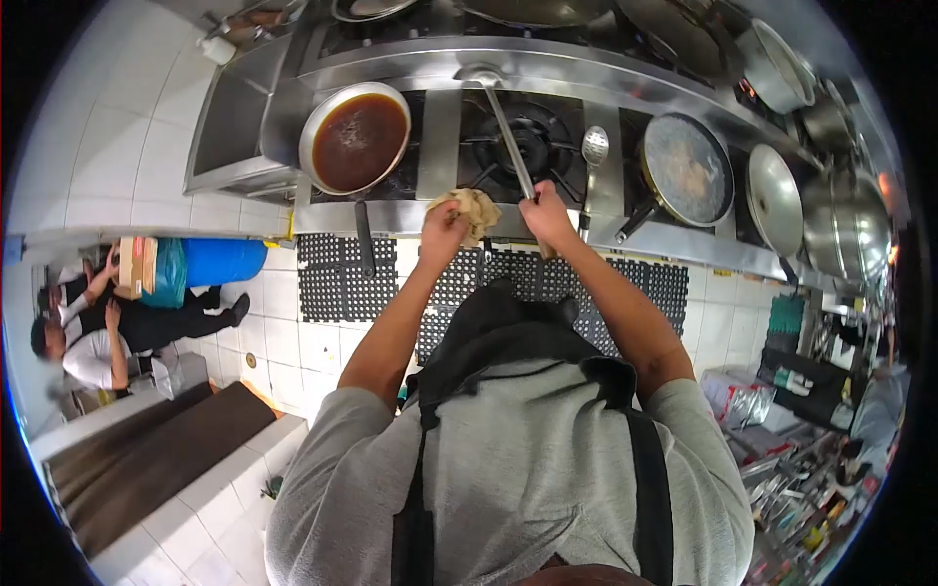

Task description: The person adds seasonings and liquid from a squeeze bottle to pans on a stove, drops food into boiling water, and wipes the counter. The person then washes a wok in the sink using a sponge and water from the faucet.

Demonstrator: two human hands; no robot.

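Observation:
My right hand is closed around the handle of a long metal ladle. The ladle's head points away from me and rests at the raised steel ledge behind the burner. A crumpled tan cloth is gripped in my left hand at the stove's front edge. Between and beyond my hands sits a bare gas burner. To the left stands a pan of dark brown liquid, its handle toward me. A slotted spoon lies to the right of the burner.
A pan with cloudy liquid, an empty-looking pan and a large steel pot line the right side. More pans stand along the back. Black rubber mats cover the floor. At far left, another person handles a cardboard box.

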